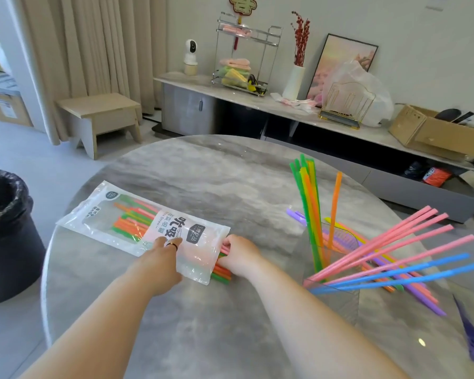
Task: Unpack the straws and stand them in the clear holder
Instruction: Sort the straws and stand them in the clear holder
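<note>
A round grey marble table (230, 165) fills the middle of the view, and everything else is placed from it. Off the table's left edge a black bin (8, 242) with a dark liner stands on the floor.

On the table's left half lies the straw packet (148, 225), a flat clear bag with a white printed label, set aslant with its open end toward the table's near side. Inside it a bundle of straws (132, 217) shows through the plastic (orange, green and pink), and the ends stick out of the open mouth.

On the table's right half stands the clear holder (340, 305). Green, yellow and orange straws (309, 203) stand nearly upright in it, while pink and blue straws (394, 242) lean far out toward the table's right edge. More purple and pink straws (422, 294) lie flat on the tabletop just beyond the holder.

Near the table's front middle, the two hands are close together but not touching. The left hand (166, 250), wearing a dark ring, lies on top of the packet with fingers laid forward, pressing it down. The right hand (238, 255) has its fingers curled round the protruding straw ends at the packet's mouth.
</note>
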